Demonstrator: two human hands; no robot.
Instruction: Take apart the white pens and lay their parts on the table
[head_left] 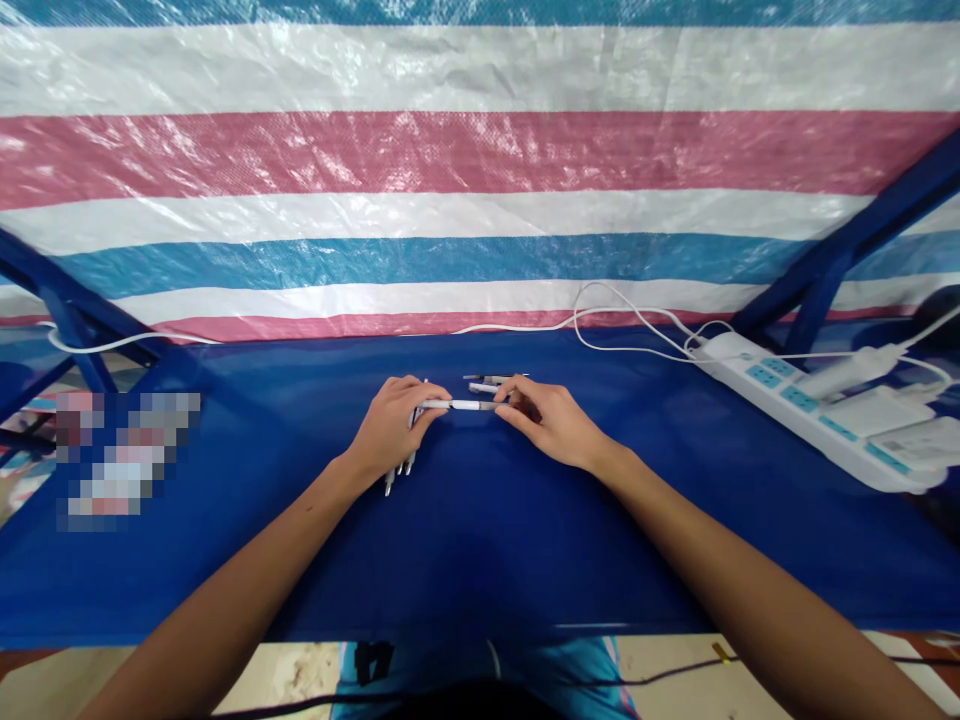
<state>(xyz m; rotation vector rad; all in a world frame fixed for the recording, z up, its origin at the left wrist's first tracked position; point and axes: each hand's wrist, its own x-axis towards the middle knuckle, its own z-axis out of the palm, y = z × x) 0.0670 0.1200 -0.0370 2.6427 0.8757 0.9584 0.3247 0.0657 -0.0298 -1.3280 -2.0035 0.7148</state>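
A slim white pen [466, 405] with a greyish end lies level between my two hands, just above the blue tabletop. My left hand [388, 428] pinches its left end between thumb and fingers. At the greyish right end, the thumb and fingers of my right hand [556, 422] close on it. Several pens [400, 470] with metallic ends stick out from beneath my left hand, which hides most of their length. Just behind the held pen lie a few thin pen-like pieces [481, 386], partly covered by my right fingers.
The blue table [465, 560] carries a white power strip [802, 405] with plugs and adapters at the right. White cables [630, 310] loop along the back edge. A pixelated item [131, 460] lies at the left. Blue metal struts [832, 250] and a striped sheet [480, 150] stand behind.
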